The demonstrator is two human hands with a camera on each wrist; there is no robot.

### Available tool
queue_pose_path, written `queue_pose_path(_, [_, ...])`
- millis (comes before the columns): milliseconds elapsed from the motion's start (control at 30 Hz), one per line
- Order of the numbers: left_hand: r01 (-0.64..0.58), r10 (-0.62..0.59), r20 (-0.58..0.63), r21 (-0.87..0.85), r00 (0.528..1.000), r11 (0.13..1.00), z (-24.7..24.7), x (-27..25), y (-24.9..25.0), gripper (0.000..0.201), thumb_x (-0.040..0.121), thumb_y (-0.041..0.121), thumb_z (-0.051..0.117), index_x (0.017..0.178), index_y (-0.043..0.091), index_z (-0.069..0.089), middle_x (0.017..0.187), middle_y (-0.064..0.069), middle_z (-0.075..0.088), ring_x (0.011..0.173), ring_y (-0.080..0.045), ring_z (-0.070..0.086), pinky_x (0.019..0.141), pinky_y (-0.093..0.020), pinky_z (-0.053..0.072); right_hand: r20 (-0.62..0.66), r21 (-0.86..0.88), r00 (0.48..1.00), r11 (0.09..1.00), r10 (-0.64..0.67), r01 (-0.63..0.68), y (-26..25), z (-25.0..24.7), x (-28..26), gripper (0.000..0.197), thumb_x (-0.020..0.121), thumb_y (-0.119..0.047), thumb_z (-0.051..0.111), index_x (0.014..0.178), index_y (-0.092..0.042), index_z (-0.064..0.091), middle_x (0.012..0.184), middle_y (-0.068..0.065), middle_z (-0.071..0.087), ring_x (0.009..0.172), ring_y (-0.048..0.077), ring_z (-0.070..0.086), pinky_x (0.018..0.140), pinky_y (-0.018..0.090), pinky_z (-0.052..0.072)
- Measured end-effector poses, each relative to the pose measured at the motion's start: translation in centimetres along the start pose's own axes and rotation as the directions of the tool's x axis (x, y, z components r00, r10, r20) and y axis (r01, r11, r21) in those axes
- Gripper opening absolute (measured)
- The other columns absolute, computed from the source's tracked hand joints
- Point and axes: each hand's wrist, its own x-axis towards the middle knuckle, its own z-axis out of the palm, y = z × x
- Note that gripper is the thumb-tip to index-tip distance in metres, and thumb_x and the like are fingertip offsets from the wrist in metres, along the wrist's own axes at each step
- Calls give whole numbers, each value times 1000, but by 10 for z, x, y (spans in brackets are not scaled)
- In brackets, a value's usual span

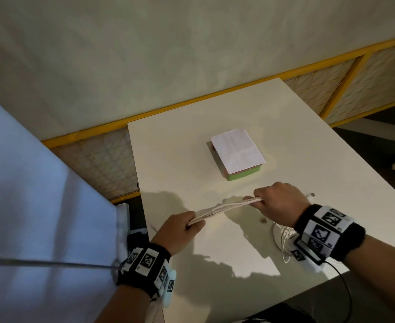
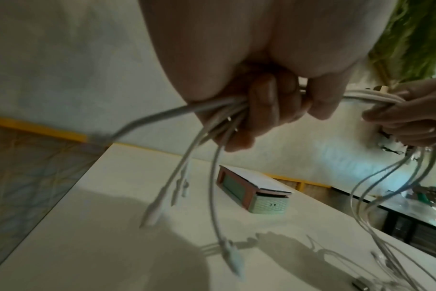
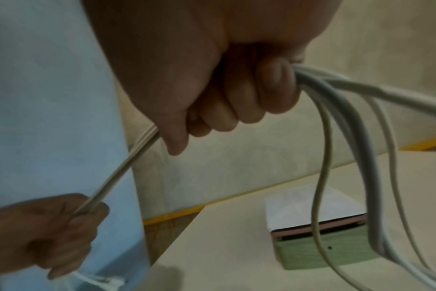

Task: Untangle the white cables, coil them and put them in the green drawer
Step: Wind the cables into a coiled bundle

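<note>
A bundle of white cables (image 1: 226, 206) stretches taut between both hands above the white table (image 1: 180, 159). My left hand (image 1: 187, 226) grips one end in a fist; several plug ends (image 2: 186, 189) dangle below it. My right hand (image 1: 275, 201) grips the other end, with loose loops (image 3: 356, 157) hanging from it down toward the table (image 1: 285, 241). The small drawer unit (image 1: 237, 153) sits beyond the hands at mid-table, paper on top, with its green drawer front (image 3: 321, 250) facing me and a pink layer above it.
A yellow-framed mesh barrier (image 1: 331, 66) runs behind the table. A pale blue-white surface (image 1: 28, 183) stands at the left. A small dark object (image 1: 264, 220) lies on the table near my right hand. The table's near edge (image 1: 296, 294) is below my right wrist.
</note>
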Motion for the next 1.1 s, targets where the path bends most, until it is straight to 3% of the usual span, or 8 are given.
queue_pose_path(167, [52, -40, 68, -179, 997, 982, 5, -3, -11, 37, 95, 37, 47, 65, 18, 36, 57, 4, 34, 46, -6, 35, 50, -18, 35, -36, 90, 996, 993, 86, -82, 25, -16, 0, 49, 91, -56, 35, 54, -24, 34, 69, 10, 58, 80, 37, 58, 61, 33, 34])
queue_pose_path(367, [106, -68, 119, -347, 991, 932, 7, -6, -8, 36, 86, 55, 43, 62, 28, 44, 45, 6, 51, 50, -27, 53, 51, -31, 44, -87, 159, 989, 981, 122, -108, 52, -24, 9, 49, 90, -53, 41, 57, -16, 43, 52, 2, 44, 68, 37, 51, 59, 34, 34])
queue_pose_path(533, [183, -96, 219, -419, 971, 890, 20, -13, 4, 35, 85, 55, 46, 62, 29, 46, 48, 7, 47, 48, -21, 48, 62, -46, 50, -74, 180, 982, 971, 172, -156, 67, -23, 18, 52, 90, -53, 42, 57, -12, 45, 52, 3, 48, 63, 31, 47, 57, 34, 34])
queue_pose_path(733, [237, -190, 175, -313, 966, 920, 35, -19, 18, 40, 96, 46, 37, 70, 16, 43, 51, 4, 48, 44, -15, 47, 55, -35, 48, 6, 192, 968, 950, 250, -246, 76, -3, 23, 49, 91, -52, 42, 56, -17, 41, 59, 3, 49, 69, 31, 50, 63, 34, 37])
queue_pose_path(900, [232, -233, 40, -336, 972, 913, 32, -20, 18, 42, 96, 46, 36, 67, 17, 40, 48, 7, 34, 41, -15, 35, 51, -38, 35, 110, 147, 950, 940, 294, -308, 73, 24, 20, 23, 86, -38, 55, 87, -16, 49, 98, 14, 63, 99, 34, 60, 75, 34, 42])
queue_pose_path(933, [233, -238, 33, -375, 971, 897, 30, -21, 20, 42, 96, 47, 36, 65, 18, 39, 47, 7, 33, 39, -14, 34, 49, -37, 34, 114, 129, 955, 949, 275, -288, 72, 29, 19, 33, 82, -40, 59, 103, -17, 49, 113, 13, 60, 109, 32, 56, 87, 37, 41])
queue_pose_path(1000, [246, -256, 42, -469, 966, 849, 25, -20, 23, 41, 95, 47, 38, 65, 19, 38, 48, 7, 33, 38, -15, 31, 44, -32, 33, 105, 31, 969, 973, 224, -228, 63, 32, 18, 77, 75, -45, 66, 138, -22, 28, 145, 10, 34, 135, 29, 32, 113, 46, 19])
queue_pose_path(1100, [272, -288, 58, -542, 956, 795, 16, -19, 34, 37, 96, 41, 40, 69, 16, 38, 51, 2, 31, 40, -15, 27, 44, -28, 28, 14, -99, 997, 992, 81, -80, 29, 14, 14, 112, 71, -48, 69, 145, -29, -12, 158, 4, -12, 145, 28, -7, 113, 53, -8])
